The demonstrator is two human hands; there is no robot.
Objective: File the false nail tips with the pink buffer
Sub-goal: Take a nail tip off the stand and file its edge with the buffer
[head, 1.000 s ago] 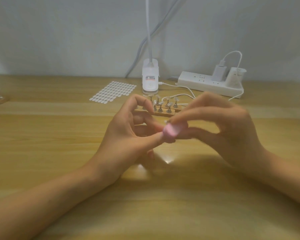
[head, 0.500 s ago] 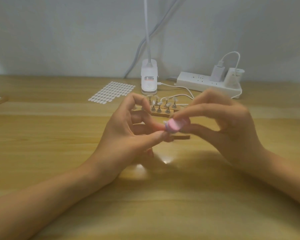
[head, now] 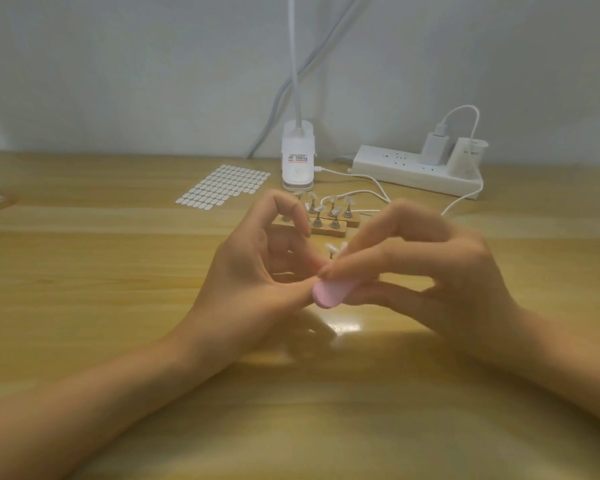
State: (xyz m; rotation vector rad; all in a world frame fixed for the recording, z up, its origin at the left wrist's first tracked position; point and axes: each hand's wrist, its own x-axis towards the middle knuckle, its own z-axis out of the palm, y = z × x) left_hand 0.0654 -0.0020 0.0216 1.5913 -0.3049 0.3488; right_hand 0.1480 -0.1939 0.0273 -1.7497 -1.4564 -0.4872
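Observation:
My right hand [head: 430, 271] pinches a small pink buffer [head: 329, 293] between thumb and forefinger above the middle of the table. My left hand [head: 253, 282] meets it from the left, its thumb and middle finger pinched together right at the buffer's end; whatever they hold is hidden by the fingers. Behind my hands a wooden stand [head: 329, 228] carries several clear false nail tips on small pegs, and two more tips [head: 335, 247] peek out just above my right forefinger.
At the back stand a white clip lamp base [head: 298, 161] and a white power strip [head: 416, 174] with a charger and trailing white cables. A sheet of small white adhesive tabs [head: 224, 185] lies back left. The wooden table [head: 84, 271] stretches left and right.
The pink buffer has shifted lower and left against my left fingertips, its flat face now turned toward me. Both hands stay in about the same place.

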